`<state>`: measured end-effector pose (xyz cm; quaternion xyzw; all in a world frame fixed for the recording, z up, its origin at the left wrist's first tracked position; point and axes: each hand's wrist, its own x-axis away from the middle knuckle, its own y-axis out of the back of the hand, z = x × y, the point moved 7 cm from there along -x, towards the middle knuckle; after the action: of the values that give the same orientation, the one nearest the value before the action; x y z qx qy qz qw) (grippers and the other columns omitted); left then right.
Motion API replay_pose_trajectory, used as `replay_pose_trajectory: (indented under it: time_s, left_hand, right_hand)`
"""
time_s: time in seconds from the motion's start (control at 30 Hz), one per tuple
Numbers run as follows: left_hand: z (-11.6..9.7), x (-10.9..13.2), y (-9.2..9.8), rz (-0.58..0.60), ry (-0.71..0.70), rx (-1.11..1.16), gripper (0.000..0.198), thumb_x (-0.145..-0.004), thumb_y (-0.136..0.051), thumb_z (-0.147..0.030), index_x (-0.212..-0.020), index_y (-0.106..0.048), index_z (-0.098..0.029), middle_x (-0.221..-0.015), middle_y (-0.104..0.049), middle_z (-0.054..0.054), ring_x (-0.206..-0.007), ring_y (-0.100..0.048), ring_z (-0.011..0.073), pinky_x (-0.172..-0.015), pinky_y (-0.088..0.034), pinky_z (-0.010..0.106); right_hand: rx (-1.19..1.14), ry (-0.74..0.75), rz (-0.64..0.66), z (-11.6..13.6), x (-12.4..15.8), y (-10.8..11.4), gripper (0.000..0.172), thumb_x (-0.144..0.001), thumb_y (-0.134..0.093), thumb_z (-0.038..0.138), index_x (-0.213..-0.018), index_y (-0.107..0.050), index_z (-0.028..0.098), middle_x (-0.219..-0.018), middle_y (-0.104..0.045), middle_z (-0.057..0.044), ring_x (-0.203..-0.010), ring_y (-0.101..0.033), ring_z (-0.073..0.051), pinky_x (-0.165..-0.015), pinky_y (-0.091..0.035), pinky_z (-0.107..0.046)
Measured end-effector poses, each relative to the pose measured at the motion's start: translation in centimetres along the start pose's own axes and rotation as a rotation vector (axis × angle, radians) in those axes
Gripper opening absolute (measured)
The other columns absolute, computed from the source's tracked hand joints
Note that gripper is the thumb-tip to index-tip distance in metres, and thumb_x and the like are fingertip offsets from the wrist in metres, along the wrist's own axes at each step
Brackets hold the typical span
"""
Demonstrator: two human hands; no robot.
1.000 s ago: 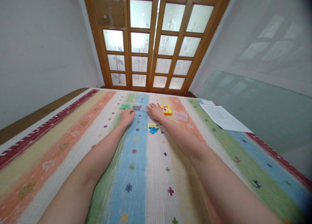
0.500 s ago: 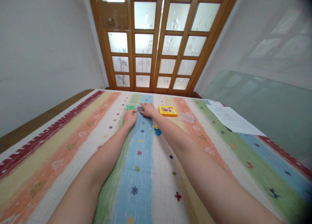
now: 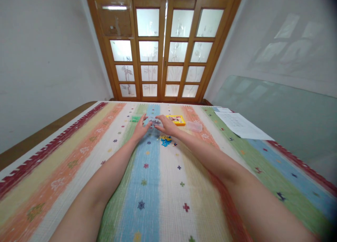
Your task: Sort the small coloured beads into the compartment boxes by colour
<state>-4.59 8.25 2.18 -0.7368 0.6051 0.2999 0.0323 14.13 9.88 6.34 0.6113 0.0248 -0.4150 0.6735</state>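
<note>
My left hand [image 3: 141, 129] is open, thumb and fingers apart, at the left side of a small clear container with dark pieces [image 3: 155, 122]. On the other side of it my right hand [image 3: 167, 126] also stands open, its fingers spread towards the container. Whether either hand touches it I cannot tell. Left of it, partly behind my left hand, lies a clear container of green pieces [image 3: 135, 119]. A loose pile of small blue and yellow pieces [image 3: 165, 141] lies on the cloth just in front of my right hand.
A yellow box [image 3: 177, 120] stands behind my right hand, with a clear plastic box [image 3: 194, 126] to its right. White paper sheets [image 3: 240, 124] lie at the table's right. A striped tablecloth [image 3: 147, 200] covers the table; wooden glazed doors [image 3: 160, 66] stand beyond.
My left hand has gone from closed fingers to open ones. My right hand has drawn back to the right from over the dark pieces, uncovering them. The view has shifted slightly.
</note>
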Motion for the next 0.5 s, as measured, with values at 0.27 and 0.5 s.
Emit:
replay_pose_trajectory:
  time_s: [0.27, 0.5]
  left_hand:
    - [-3.6, 2.8, -5.4, 0.272, -0.020, 0.148, 0.066, -0.088, -0.078, -0.048, -0.143, -0.059, -0.017, -0.124, -0.074, 0.013, -0.105, -0.073, 0.0255, -0.099, -0.057, 0.041]
    - [-5.0, 3.8, -5.8, 0.198, 0.030, 0.099, 0.061, -0.086, -0.081, -0.044, -0.138, -0.064, -0.016, -0.110, -0.077, 0.009, -0.096, -0.073, 0.0230, -0.094, -0.058, 0.038]
  right_hand:
    - [-0.086, -0.052, -0.085, 1.1, 7.1, 2.2, 0.038, -0.105, -0.055, 0.042, -0.136, -0.057, 0.020, -0.130, -0.066, -0.015, -0.118, -0.063, -0.029, -0.103, -0.051, -0.045]
    - [-0.076, -0.125, -0.126, 1.3, 8.3, 1.9, 0.036, -0.107, -0.043, 0.036, -0.135, -0.060, 0.020, -0.129, -0.070, -0.014, -0.117, -0.066, -0.027, -0.101, -0.052, -0.041]
